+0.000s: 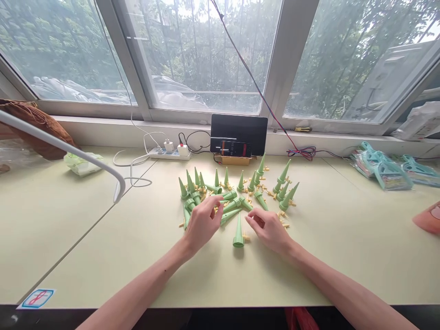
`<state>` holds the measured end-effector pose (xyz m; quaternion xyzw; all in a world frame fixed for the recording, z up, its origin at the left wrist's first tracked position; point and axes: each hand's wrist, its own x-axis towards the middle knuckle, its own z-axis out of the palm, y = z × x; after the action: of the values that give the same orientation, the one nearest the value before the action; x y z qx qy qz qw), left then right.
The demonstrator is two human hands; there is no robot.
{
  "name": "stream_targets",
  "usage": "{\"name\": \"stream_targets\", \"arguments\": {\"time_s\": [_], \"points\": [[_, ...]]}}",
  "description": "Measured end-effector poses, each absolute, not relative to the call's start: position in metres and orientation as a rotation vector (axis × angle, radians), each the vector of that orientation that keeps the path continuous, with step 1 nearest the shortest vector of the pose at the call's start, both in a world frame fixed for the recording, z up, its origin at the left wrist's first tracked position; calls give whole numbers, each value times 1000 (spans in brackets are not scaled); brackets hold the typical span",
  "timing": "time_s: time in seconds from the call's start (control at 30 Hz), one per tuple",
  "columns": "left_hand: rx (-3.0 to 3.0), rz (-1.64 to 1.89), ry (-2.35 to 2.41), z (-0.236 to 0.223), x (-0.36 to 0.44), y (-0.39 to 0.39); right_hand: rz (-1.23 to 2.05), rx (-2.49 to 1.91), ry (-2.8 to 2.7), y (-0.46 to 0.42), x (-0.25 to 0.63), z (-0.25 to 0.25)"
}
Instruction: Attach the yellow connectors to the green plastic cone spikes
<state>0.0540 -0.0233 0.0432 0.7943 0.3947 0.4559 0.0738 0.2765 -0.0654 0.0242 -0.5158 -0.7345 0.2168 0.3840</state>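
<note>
A single green plastic watering spike (238,234) with a small yellow valve on its side lies on the table between my hands, its hollow end towards me. My left hand (205,219) is over the near left edge of a pile of such spikes, thumb and forefinger apart; its other fingers are partly hidden. Just right of the single spike, my right hand (270,229) is loosely curled, and nothing shows between thumb and forefinger. Neither hand appears to touch that spike. Several green spikes (228,205) lie behind the hands, while others, like one (288,197) at the right, stand upright.
Loose yellow valves (282,214) are scattered near the right-hand spikes. Behind the pile, a phone (235,149) leans before a dark tablet (239,126). A power strip (170,154) with cables, a tissue pack (82,163), a white curved bar (118,188) and bagged light-blue items (392,172) lie around.
</note>
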Motion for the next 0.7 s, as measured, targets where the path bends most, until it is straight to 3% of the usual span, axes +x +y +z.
{"name": "stream_targets", "arguments": {"time_s": [0.17, 0.7], "points": [[2667, 1202, 1183, 42, 48, -12, 517, -1303, -1893, -62, 277, 22], [2597, 846, 1242, 33, 44, -5, 622, -1107, -2004, -71, 273, 27]]}}
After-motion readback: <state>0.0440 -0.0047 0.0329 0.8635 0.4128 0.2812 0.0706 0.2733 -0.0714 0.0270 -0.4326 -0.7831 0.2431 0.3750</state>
